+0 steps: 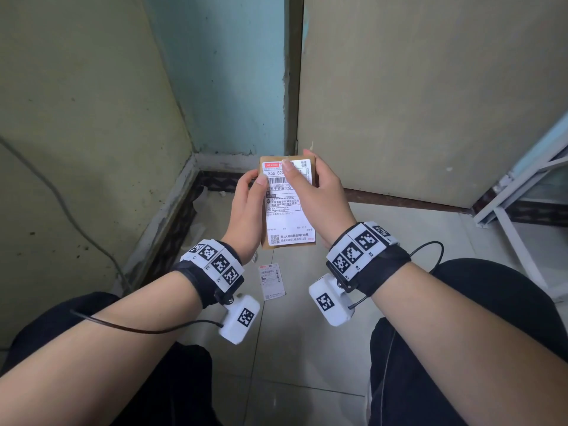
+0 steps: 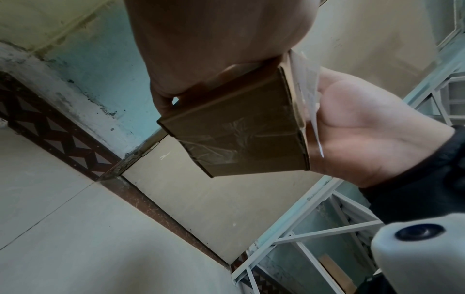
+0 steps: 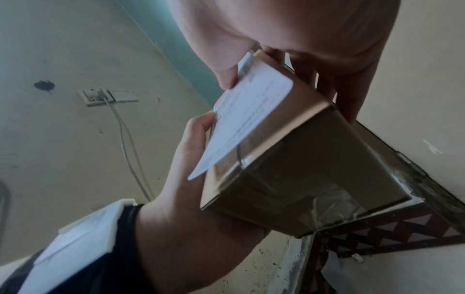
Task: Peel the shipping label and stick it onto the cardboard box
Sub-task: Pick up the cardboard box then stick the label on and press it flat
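Observation:
A small brown cardboard box (image 1: 287, 246) is held upright in the air between both hands. A white shipping label (image 1: 289, 216) with barcodes covers its facing side. My left hand (image 1: 247, 207) grips the box's left edge, thumb on the label's left margin. My right hand (image 1: 318, 192) grips the right edge with its fingers behind, and its thumb presses the label near the top. In the right wrist view one side of the label (image 3: 251, 113) overhangs the box (image 3: 314, 159) unstuck. The left wrist view shows the box's (image 2: 239, 129) taped underside.
A second printed sheet (image 1: 272, 281) lies on the tiled floor below the hands. A white metal rack (image 1: 522, 195) stands at the right. Walls and a door close off the corner ahead. A wall socket (image 3: 100, 97) with a cable is on the left wall.

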The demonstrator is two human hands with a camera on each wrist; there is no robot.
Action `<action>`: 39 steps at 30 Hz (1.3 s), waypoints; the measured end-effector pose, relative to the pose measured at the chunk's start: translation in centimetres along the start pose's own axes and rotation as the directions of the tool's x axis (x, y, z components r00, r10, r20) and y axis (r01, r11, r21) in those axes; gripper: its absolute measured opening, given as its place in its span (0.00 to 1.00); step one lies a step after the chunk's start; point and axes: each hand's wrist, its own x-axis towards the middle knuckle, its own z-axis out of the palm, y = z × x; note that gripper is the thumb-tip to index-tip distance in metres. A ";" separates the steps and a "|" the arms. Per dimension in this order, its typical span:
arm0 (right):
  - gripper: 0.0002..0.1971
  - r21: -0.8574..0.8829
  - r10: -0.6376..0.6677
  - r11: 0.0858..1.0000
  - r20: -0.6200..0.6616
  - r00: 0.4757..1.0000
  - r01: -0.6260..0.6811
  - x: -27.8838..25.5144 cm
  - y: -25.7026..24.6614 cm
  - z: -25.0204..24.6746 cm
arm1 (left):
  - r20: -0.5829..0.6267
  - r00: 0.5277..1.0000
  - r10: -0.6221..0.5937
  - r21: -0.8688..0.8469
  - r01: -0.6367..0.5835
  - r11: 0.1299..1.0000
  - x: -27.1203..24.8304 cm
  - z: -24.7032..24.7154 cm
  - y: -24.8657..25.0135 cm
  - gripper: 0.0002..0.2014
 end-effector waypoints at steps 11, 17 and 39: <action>0.18 0.261 0.097 0.961 -0.018 0.995 -0.089 0.7 0.4 0.3 | 0.107 0.986 -0.130 -0.054 0.136 0.989 0.2 -0.1 0.2 0.33; 0.34 -0.037 -0.017 0.999 0.104 0.994 0.021 0.0 0.7 0.8 | 0.144 0.951 -0.275 -0.122 0.293 0.948 -2.0 0.9 3.5 0.29; 0.42 -0.064 -0.142 0.984 0.308 0.941 0.169 -0.8 0.3 0.9 | 0.170 0.960 -0.221 -0.209 0.254 0.944 -1.3 0.4 4.8 0.27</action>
